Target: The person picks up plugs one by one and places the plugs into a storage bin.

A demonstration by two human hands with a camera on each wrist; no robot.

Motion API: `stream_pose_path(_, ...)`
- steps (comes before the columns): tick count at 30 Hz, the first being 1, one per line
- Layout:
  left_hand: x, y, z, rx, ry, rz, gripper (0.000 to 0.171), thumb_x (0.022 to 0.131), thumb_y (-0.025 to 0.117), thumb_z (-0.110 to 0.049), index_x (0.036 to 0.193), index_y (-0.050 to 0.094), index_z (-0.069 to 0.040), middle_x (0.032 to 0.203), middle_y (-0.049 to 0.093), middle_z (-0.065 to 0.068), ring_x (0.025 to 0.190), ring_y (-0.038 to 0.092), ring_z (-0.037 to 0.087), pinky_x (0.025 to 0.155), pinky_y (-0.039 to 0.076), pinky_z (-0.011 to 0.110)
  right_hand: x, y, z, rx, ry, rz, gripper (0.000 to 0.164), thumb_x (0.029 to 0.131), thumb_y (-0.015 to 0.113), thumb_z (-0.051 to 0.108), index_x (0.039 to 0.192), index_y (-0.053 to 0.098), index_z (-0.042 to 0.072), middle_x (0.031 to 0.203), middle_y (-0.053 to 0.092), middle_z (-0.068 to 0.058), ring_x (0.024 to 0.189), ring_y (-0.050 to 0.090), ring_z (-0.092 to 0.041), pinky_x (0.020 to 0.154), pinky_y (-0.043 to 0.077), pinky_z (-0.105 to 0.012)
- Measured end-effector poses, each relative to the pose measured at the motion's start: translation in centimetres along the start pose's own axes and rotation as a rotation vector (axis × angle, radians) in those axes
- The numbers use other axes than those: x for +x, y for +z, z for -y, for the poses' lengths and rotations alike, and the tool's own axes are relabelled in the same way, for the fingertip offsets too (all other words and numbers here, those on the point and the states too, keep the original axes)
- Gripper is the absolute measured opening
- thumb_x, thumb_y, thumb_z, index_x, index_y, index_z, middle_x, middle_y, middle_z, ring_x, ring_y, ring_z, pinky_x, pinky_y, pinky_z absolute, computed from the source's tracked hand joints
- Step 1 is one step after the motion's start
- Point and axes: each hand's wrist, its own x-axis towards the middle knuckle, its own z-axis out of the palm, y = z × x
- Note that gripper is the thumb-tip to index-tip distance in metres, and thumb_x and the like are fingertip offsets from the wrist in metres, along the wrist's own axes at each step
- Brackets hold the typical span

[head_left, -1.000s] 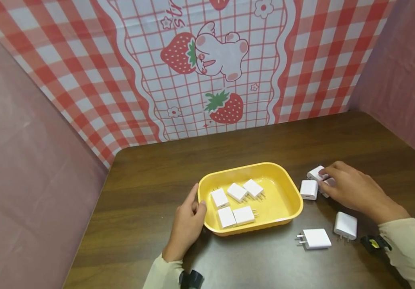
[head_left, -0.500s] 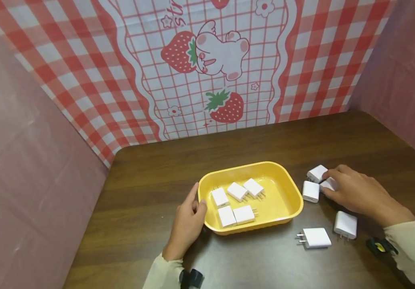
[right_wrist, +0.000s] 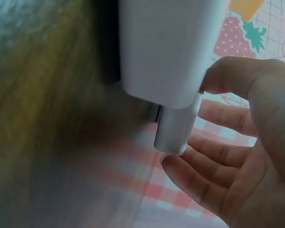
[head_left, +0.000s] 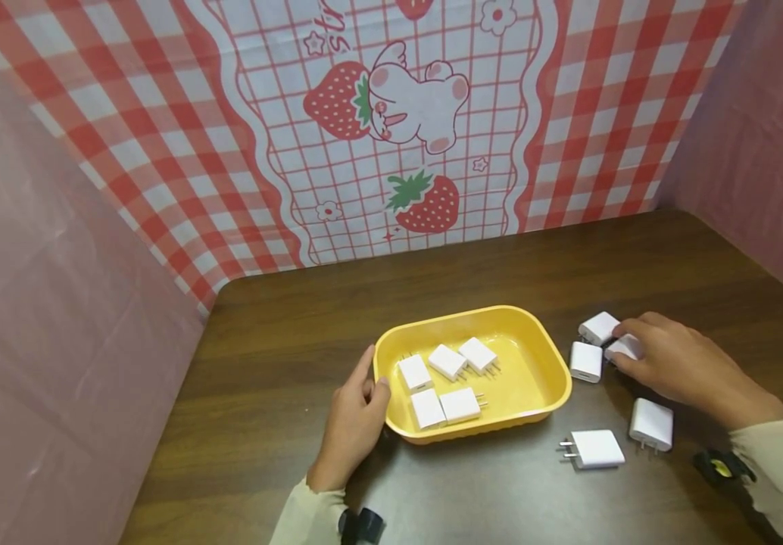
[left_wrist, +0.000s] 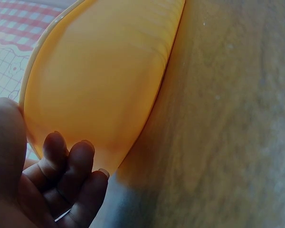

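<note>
Two hands (head_left: pixel 354 416) (head_left: pixel 678 363) low, well apart | left fingers (head_left: pixel 362 367) clamped on yellow tray (head_left: pixel 487 428) | right fingers (head_left: pixel 628 327) pinching white charger (head_left: pixel 626 348)

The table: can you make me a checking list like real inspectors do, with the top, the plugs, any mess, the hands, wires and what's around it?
Surface: brown table, wood-grained, shiny towards the person.
Job's things: yellow tray with five white plugs lying in it; five loose plugs to its right, counting the one at the right hand.
Clutter: nothing seen.
Grippers: left hand grips the tray's left end; right hand pinches one loose plug; whether it is lifted, I can't tell.
Cables: nothing seen.
Surroundings: red-and-white checked cloth with strawberries behind; pink side panels.
</note>
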Motion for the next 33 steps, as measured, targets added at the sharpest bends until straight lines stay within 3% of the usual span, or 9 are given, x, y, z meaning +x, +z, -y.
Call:
stream_pose_path(10,-0.1,-0.1,-0.1,-0.004,0.011,0.002,0.059,0.098,0.057,-0.020,0.154,0.041,-0.011,0.057,0.044,-0.006,0.048,0.039,0.008,0.046,0.033,0.023,-0.5,-0.5,0.2,0.010,-0.002,-0.078,0.043,0.083,0.080,0.030,0.113,0.070,0.002,0.107,0.061,-0.023,0.081,0.061,-0.031,0.067,0.051,-0.058)
stream_pose_path(22,-0.1,-0.1,-0.1,0.007,0.013,0.000,0.059,0.097,0.057,-0.021,0.154,0.042,-0.011,0.056,0.043,-0.007,0.048,0.038,0.008,0.046,0.032,0.023,-0.4,-1.0,1.9,0.094,0.004,-0.209,0.039,0.086,0.076,0.035,0.110,0.071,0.005,0.103,0.060,-0.014,0.083,0.057,-0.029,0.068,0.048,-0.051)
stream_pose_path(27,-0.1,-0.1,0.0,0.006,0.006,0.002,0.059,0.097,0.057,-0.020,0.154,0.041,-0.011,0.057,0.044,-0.007,0.048,0.039,0.008,0.046,0.033,0.024,-0.3,-1.3,2.6,0.120,-0.014,-0.248,0.036,0.085,0.078,0.032,0.108,0.071,0.005,0.105,0.062,-0.015,0.086,0.059,-0.030,0.072,0.049,-0.054)
stream_pose_path(33,0.0,-0.1,0.0,0.008,0.009,-0.001,0.059,0.098,0.057,-0.021,0.154,0.041,-0.012,0.057,0.045,-0.006,0.048,0.040,0.008,0.046,0.034,0.024,0.0,-1.8,3.6,0.165,-0.117,-0.317,0.029,0.083,0.081,0.028,0.104,0.072,0.010,0.100,0.064,-0.007,0.082,0.059,-0.024,0.065,0.050,-0.037)
